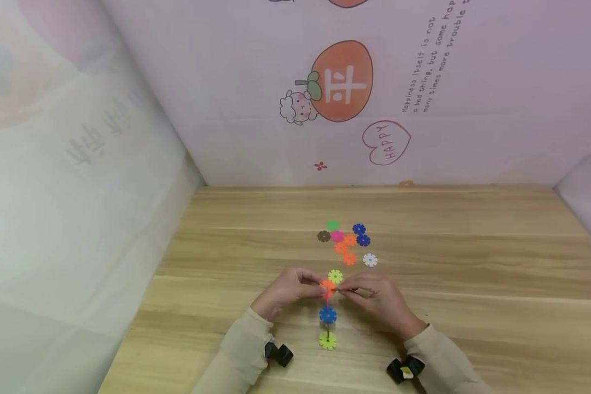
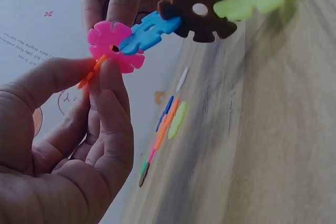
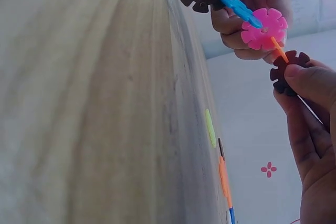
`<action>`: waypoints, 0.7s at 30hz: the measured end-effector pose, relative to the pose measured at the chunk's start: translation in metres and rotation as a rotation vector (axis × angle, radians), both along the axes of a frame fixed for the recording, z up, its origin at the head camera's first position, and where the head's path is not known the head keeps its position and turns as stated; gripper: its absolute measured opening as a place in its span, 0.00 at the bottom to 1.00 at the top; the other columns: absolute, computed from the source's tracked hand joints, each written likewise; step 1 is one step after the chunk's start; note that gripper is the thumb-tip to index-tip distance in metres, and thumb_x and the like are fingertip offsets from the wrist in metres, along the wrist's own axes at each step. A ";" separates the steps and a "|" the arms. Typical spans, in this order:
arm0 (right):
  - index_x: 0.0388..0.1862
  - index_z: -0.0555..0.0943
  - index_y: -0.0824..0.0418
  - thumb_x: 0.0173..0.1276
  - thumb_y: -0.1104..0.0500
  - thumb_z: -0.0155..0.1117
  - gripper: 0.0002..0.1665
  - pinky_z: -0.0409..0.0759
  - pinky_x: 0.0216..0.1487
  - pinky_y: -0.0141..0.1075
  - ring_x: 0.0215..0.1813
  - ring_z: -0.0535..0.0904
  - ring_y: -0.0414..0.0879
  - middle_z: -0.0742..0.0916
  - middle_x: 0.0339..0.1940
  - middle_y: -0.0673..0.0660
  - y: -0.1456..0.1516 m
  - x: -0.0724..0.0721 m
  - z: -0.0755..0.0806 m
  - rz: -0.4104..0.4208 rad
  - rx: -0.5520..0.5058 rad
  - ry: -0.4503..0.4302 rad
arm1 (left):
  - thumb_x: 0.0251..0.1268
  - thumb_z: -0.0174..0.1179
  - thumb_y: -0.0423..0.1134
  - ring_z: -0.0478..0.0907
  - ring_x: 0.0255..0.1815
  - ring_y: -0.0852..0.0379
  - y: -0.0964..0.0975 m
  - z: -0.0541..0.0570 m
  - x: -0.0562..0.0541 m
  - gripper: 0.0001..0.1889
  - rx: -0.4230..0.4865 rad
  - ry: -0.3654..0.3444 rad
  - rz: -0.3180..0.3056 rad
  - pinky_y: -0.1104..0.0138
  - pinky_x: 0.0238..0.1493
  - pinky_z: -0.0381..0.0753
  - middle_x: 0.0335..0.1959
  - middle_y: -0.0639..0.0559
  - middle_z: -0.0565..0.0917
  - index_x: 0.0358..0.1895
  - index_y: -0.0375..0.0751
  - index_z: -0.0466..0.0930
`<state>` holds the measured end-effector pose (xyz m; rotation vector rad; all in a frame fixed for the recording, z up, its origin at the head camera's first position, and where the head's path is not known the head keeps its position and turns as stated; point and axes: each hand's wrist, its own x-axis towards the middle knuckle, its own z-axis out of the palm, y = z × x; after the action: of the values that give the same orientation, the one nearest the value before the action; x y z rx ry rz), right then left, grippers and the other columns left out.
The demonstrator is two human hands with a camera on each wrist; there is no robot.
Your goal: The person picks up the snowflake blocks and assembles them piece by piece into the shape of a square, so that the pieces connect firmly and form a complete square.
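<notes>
A chain of notched plastic snowflake discs runs between the hands and toward the body. It links a yellow-green disc, a brown disc, a blue disc, a pink disc and an orange disc. The left hand pinches the orange disc between thumb and fingers, close to the pink one. From the other side, the right hand holds a second brown disc by thumb and fingertips. Its edge meets the orange disc in the right wrist view; the thumb covers part of it.
Just beyond the hands lies a loose yellow-green disc. Farther back on the wooden table are a white disc, several orange discs, two dark blue discs, and pink, green and brown ones. A printed cloth hangs behind.
</notes>
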<state>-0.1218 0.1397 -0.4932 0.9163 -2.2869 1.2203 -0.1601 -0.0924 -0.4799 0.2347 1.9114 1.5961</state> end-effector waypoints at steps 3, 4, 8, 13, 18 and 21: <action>0.37 0.89 0.55 0.50 0.73 0.76 0.18 0.80 0.44 0.20 0.37 0.87 0.40 0.91 0.36 0.49 0.000 0.000 0.002 0.009 0.006 0.006 | 0.60 0.68 0.35 0.85 0.41 0.58 0.000 0.001 -0.001 0.11 -0.010 0.012 -0.013 0.65 0.51 0.82 0.41 0.48 0.89 0.46 0.37 0.86; 0.37 0.89 0.55 0.50 0.73 0.76 0.18 0.80 0.44 0.20 0.37 0.87 0.40 0.91 0.36 0.49 0.000 0.001 0.003 0.012 0.008 0.009 | 0.60 0.69 0.36 0.85 0.41 0.58 0.000 0.001 -0.001 0.12 -0.015 0.015 -0.015 0.65 0.50 0.82 0.41 0.48 0.89 0.46 0.37 0.86; 0.37 0.89 0.54 0.50 0.72 0.76 0.17 0.80 0.44 0.20 0.37 0.86 0.39 0.91 0.36 0.48 0.000 0.001 0.003 0.006 0.023 0.011 | 0.60 0.69 0.36 0.85 0.40 0.58 0.001 0.001 -0.001 0.12 -0.024 0.024 -0.012 0.65 0.50 0.83 0.40 0.48 0.89 0.46 0.36 0.86; 0.39 0.88 0.57 0.51 0.69 0.77 0.15 0.83 0.41 0.27 0.37 0.86 0.39 0.91 0.37 0.49 0.001 0.001 0.002 -0.029 0.068 -0.007 | 0.61 0.68 0.36 0.85 0.41 0.58 0.000 0.002 -0.001 0.12 -0.018 0.008 -0.007 0.64 0.51 0.83 0.40 0.48 0.89 0.46 0.38 0.86; 0.44 0.87 0.57 0.55 0.65 0.77 0.17 0.85 0.44 0.38 0.41 0.86 0.40 0.90 0.43 0.48 0.008 0.002 0.004 -0.127 0.104 -0.148 | 0.62 0.67 0.36 0.86 0.41 0.56 -0.002 0.004 -0.002 0.11 -0.045 0.016 -0.008 0.62 0.52 0.83 0.39 0.48 0.89 0.46 0.39 0.86; 0.48 0.86 0.58 0.58 0.63 0.75 0.18 0.85 0.49 0.42 0.45 0.86 0.44 0.90 0.47 0.50 0.015 0.001 0.005 -0.189 0.087 -0.257 | 0.62 0.67 0.36 0.86 0.41 0.56 -0.003 0.005 -0.002 0.10 -0.060 0.022 -0.007 0.62 0.51 0.83 0.39 0.48 0.89 0.46 0.39 0.86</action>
<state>-0.1212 0.1546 -0.4882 0.5810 -2.5769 1.2242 -0.1623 -0.0957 -0.4747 0.2348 1.9700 1.5350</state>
